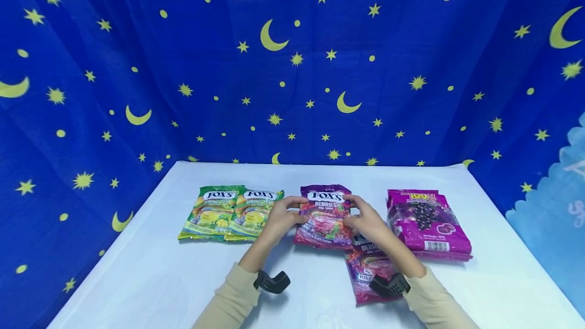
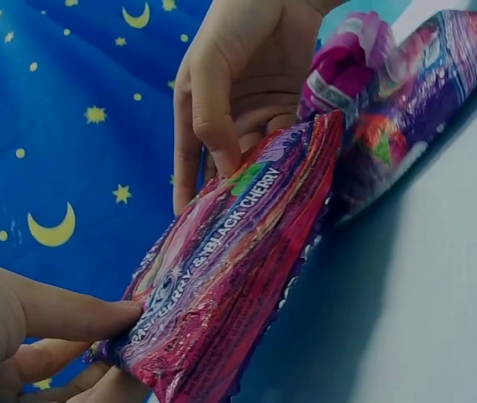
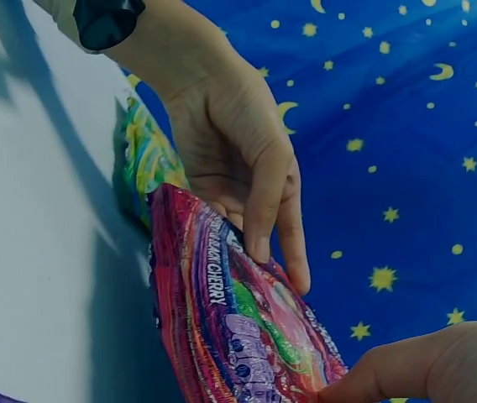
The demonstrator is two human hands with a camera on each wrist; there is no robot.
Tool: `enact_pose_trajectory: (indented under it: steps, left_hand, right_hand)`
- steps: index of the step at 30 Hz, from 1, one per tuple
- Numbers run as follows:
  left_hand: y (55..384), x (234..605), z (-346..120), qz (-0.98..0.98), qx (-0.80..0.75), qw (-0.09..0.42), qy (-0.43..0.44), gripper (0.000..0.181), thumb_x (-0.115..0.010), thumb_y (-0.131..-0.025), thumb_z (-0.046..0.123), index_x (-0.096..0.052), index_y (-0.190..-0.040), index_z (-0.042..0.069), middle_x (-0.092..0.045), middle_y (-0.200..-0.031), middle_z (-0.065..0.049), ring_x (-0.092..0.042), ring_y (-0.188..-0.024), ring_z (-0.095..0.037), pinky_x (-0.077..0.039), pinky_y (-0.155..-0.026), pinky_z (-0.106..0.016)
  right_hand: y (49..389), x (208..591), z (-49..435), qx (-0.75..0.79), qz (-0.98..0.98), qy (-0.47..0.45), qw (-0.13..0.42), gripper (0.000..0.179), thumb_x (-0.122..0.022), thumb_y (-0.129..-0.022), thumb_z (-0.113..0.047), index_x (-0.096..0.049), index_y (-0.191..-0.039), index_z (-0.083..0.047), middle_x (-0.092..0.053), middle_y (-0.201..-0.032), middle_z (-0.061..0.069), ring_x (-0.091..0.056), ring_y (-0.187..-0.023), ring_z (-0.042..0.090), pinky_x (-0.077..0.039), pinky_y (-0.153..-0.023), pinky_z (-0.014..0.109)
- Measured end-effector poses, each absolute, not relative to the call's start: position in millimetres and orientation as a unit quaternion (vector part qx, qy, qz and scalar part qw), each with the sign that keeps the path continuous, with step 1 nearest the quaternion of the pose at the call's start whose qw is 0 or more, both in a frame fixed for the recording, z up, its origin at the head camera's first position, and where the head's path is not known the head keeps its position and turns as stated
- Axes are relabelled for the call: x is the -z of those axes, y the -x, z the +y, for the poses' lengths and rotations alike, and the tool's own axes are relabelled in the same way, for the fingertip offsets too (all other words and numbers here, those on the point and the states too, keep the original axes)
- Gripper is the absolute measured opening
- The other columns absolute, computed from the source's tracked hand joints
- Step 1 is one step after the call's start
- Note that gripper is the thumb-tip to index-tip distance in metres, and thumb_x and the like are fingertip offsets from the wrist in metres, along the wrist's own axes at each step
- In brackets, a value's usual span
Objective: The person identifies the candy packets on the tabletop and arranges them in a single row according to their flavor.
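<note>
Both hands hold one purple-and-red bag of Fox's berries candy (image 1: 323,220) in the middle of the table. The left hand (image 1: 282,217) pinches its left side, thumb on the front and fingers behind, as the left wrist view shows. On the right side the right hand (image 1: 367,220) pinches it the same way. In both wrist views the bag is tilted, its lower edge toward the camera. A second berries bag (image 1: 367,265) lies nearer the person, partly covered by the right forearm. Two green Fox's spring tea bags (image 1: 212,212) overlap each other left of the hands.
Magenta candy bags (image 1: 429,225) with dark berry pictures are stacked on the right. All lie on a white table (image 1: 151,278). A blue curtain (image 1: 219,65) with yellow moons and stars hangs behind and at the sides. Each wrist wears a black camera mount (image 1: 272,282).
</note>
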State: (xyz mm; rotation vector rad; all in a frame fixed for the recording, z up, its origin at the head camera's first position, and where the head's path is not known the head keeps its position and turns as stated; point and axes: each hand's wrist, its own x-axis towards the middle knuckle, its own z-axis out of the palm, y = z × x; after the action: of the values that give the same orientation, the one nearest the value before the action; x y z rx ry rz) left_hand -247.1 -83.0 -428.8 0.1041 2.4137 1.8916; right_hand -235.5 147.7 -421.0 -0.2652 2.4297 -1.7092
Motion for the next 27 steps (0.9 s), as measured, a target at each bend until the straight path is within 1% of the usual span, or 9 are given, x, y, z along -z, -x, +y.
enact_pose_trajectory:
  steps: [8,13,17,20,27]
  left_hand:
    - [239,417,-81,0.784,-0.616,0.047,-0.052,0.044,-0.077,-0.076,-0.002,-0.067,-0.118,0.009,-0.058,-0.115,-0.012,-0.065,-0.095,-0.025,-0.055,-0.077,-0.033]
    - [234,413,-82,0.776,-0.626,0.047,-0.062,0.038,-0.074,-0.079,-0.002,-0.067,-0.116,0.006,-0.059,-0.111,-0.012,-0.067,-0.092,-0.024,-0.056,-0.073,-0.032]
    - [231,409,-84,0.765,-0.64,0.048,-0.063,0.034,-0.072,-0.081,-0.004,-0.067,-0.114,0.003,-0.061,-0.107,-0.013,-0.069,-0.087,-0.025,-0.058,-0.07,-0.032]
    - [230,409,-85,0.757,-0.648,0.052,-0.067,0.033,-0.07,-0.081,-0.006,-0.067,-0.113,0.001,-0.061,-0.104,-0.014,-0.069,-0.085,-0.026,-0.059,-0.069,-0.033]
    - [230,410,-87,0.771,-0.63,0.034,-0.085,0.022,-0.068,-0.088,0.002,-0.069,-0.11,0.002,-0.063,-0.104,-0.013,-0.066,-0.085,-0.024,-0.059,-0.066,-0.032]
  right_hand:
    - [223,409,155,0.578,0.805,0.11,0.076,0.069,-0.06,-0.085,0.002,-0.029,-0.146,0.003,-0.037,-0.136,0.03,-0.065,-0.07,0.024,-0.056,-0.06,0.037]
    - [219,404,159,0.586,0.8,0.113,0.069,0.071,-0.062,-0.084,0.004,-0.027,-0.146,0.003,-0.036,-0.136,0.031,-0.065,-0.071,0.024,-0.056,-0.058,0.036]
    - [215,401,159,0.605,0.785,0.115,0.073,0.074,-0.063,-0.084,0.007,-0.023,-0.146,0.004,-0.033,-0.138,0.036,-0.066,-0.076,0.027,-0.057,-0.057,0.038]
    - [213,400,159,0.611,0.78,0.11,0.075,0.075,-0.063,-0.083,0.008,-0.021,-0.146,0.004,-0.032,-0.139,0.037,-0.067,-0.079,0.028,-0.057,-0.057,0.038]
    - [213,399,158,0.621,0.774,0.096,0.074,0.078,-0.062,-0.081,0.013,-0.02,-0.147,0.002,-0.035,-0.138,0.034,-0.067,-0.079,0.028,-0.058,-0.057,0.04]
